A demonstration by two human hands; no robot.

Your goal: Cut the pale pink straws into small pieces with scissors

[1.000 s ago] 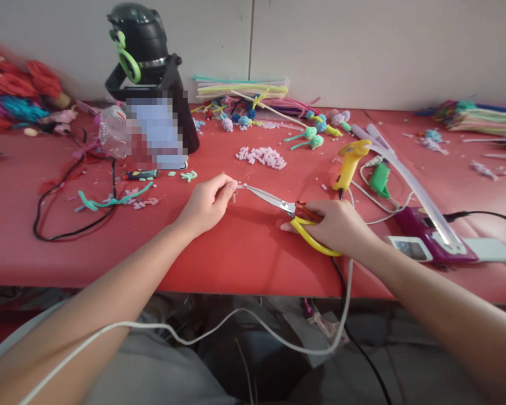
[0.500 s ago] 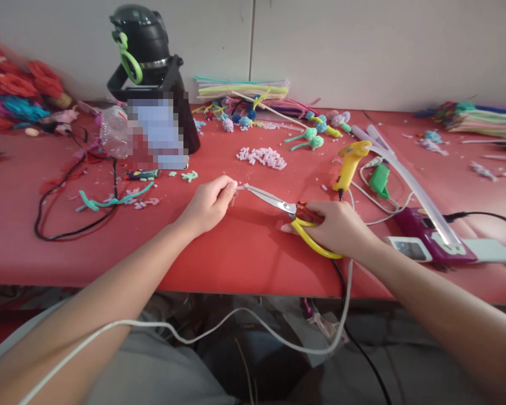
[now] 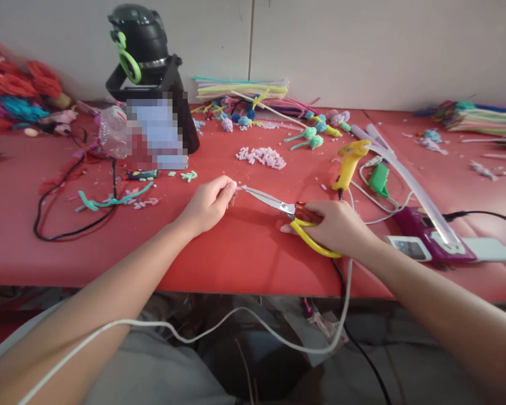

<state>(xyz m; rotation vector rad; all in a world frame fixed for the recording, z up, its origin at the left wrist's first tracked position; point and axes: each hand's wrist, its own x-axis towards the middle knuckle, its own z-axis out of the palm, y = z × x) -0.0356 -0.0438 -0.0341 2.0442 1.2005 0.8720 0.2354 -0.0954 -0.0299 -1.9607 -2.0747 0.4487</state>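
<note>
1. The right hand is closed around the yellow handles of a pair of scissors, resting on the red bench near its front edge, right of the middle.
2. The scissors lie with their long axis running from the right hand up and to the left; the metal blades point left, toward the left hand, with the tips almost together.
3. The left hand is curled, thumb and fingertips pinched on something small right at the blade tips; what it pinches is too small to make out.
4. The two hands sit well apart, joined only by the length of the scissors between them.
5. Just behind the blades, toward the middle of the bench, lies a loose pile of short pale cut pieces.
6. Behind the right hand a yellow glue gun stands nose down, with a green clip beside it and a purple device toward the right front edge.
7. At the back left a clear plastic container lies beside a black stand; its contents cannot be told.
8. Along the back edge lie stacked pipe cleaners and small pompom flowers.
9. A black cable loops on the left part of the bench.
</note>
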